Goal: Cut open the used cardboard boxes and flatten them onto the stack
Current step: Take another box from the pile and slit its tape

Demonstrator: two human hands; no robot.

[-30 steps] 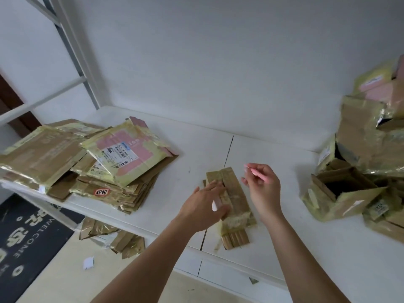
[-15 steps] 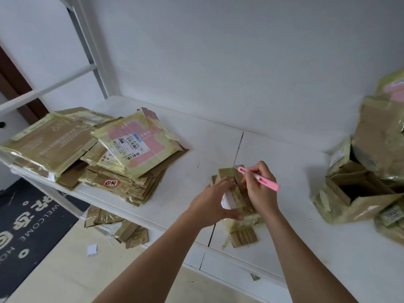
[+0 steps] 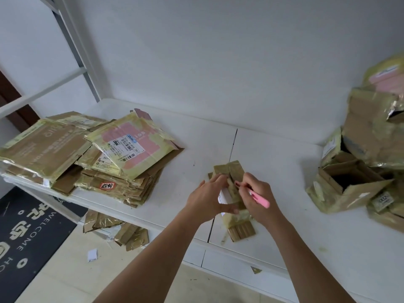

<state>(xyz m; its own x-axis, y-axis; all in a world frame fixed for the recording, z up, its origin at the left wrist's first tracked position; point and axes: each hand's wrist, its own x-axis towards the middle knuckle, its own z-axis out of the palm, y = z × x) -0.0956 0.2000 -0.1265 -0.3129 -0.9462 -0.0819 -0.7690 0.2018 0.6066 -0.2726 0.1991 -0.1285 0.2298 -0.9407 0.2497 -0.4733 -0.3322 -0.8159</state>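
Observation:
A small taped cardboard box lies partly flattened on the white table, near its front edge. My left hand grips the box from the left, fingers curled over its middle. My right hand holds a pink cutter like a pen, its tip at the box's top seam. A stack of flattened boxes lies at the table's left end, a pink-labelled one on top. The box's middle is hidden by my hands.
A heap of uncut boxes, one with its top open, fills the table's right end. Cardboard scraps lie on the floor under the table, beside a black welcome mat. A white metal frame rises at the left.
My right hand came down from above the box and brought the cutter tip onto it. My left hand closed tighter around the box. The view shifted slightly.

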